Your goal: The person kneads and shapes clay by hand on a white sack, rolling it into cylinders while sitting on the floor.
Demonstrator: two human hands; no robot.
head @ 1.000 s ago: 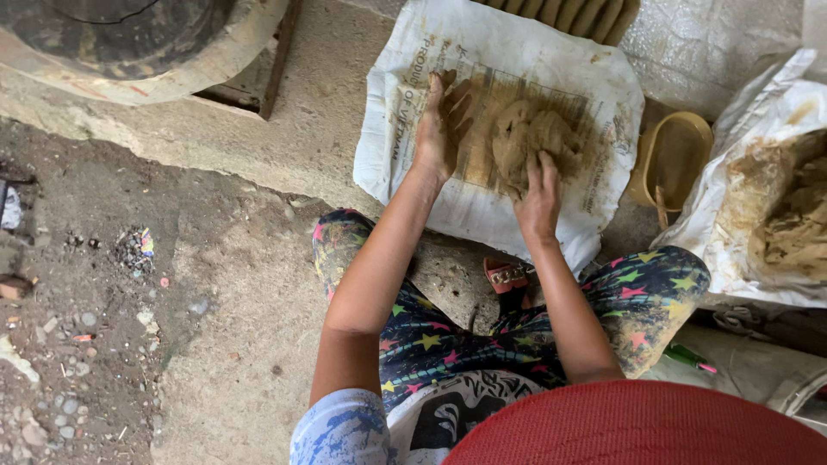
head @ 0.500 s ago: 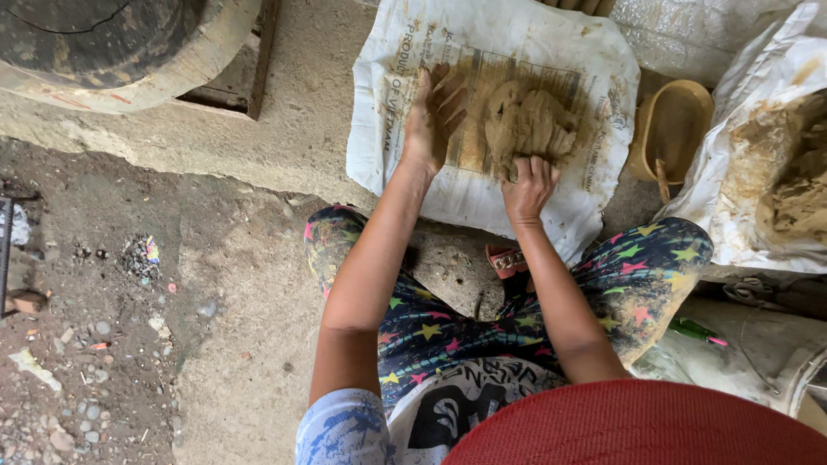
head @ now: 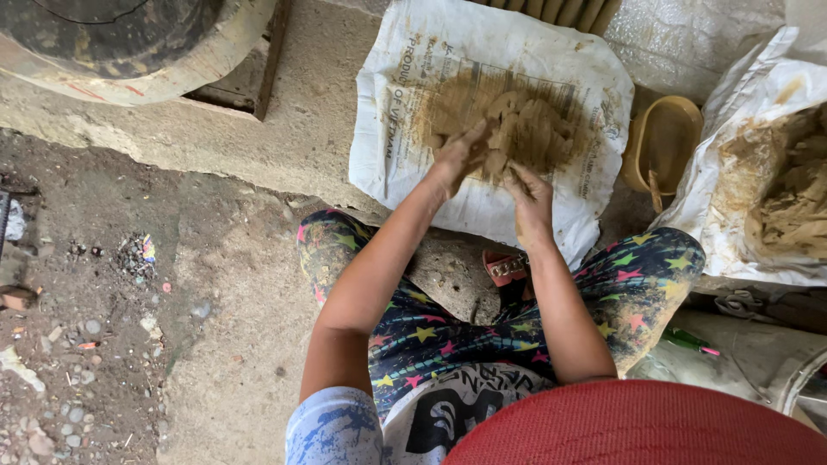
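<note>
Nearby, yellow basket [head: 663, 142] beside clay lump [head: 525, 133].

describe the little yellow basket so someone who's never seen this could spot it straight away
Start at the white sack spread flat on the concrete, where both hands work a heap of brown clay. Just right of it, wedged against a second white bag of clay, sits the yellow basket. It is the only rounded, open, mustard-yellow container there, with a handle across its mouth.
</note>
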